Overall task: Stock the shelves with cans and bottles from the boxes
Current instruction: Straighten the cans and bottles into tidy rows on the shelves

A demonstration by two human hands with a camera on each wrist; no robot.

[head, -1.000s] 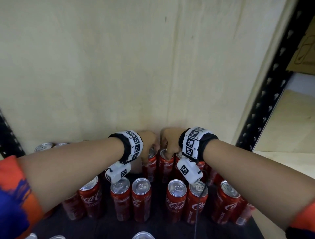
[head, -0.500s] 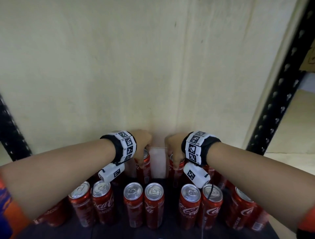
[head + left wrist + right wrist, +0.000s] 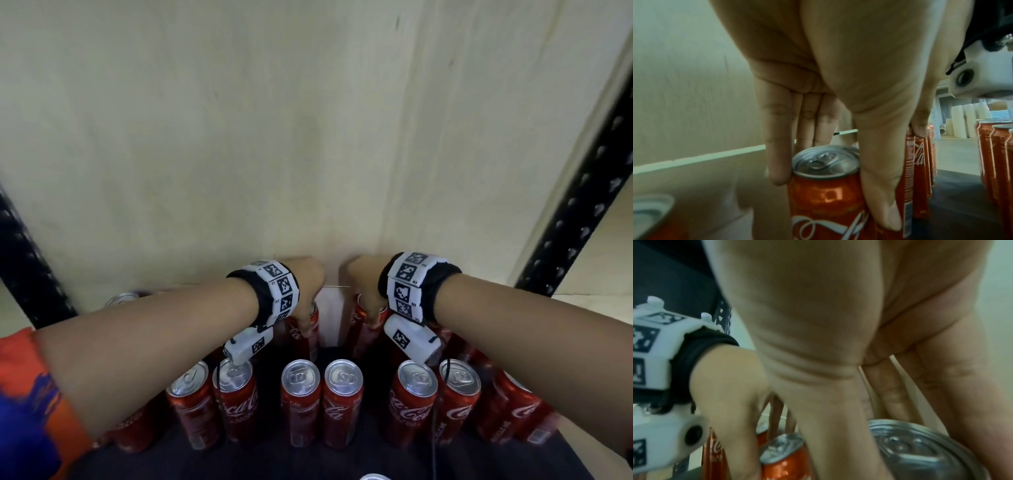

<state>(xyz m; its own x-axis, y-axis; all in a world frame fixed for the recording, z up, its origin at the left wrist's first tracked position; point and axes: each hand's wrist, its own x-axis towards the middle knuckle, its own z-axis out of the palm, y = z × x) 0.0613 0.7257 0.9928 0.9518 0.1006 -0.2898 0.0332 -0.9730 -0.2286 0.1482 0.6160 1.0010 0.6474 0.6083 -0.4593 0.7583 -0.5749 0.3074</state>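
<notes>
Red cola cans stand in rows on a dark shelf (image 3: 260, 466) under a pale wooden board. My left hand (image 3: 305, 294) grips one can (image 3: 303, 337) from above at the back row; the left wrist view shows that can (image 3: 828, 191) pinched between thumb (image 3: 879, 194) and fingers (image 3: 777, 162). My right hand (image 3: 366, 298) grips another back-row can (image 3: 361, 334) the same way. In the right wrist view its silver top (image 3: 916, 451) sits between thumb and fingers. A gap separates the two held cans.
A front row of several cans (image 3: 301, 401) stands close under my forearms, with more at the left (image 3: 120, 299) and right (image 3: 524, 411). Black perforated rack posts rise at left (image 3: 27, 274) and right (image 3: 575, 205). The wooden board (image 3: 274, 137) hangs low overhead.
My two hands, close together a second ago, have moved apart, each carrying its can sideways. A gap has opened between the two cans at the back of the shelf.
</notes>
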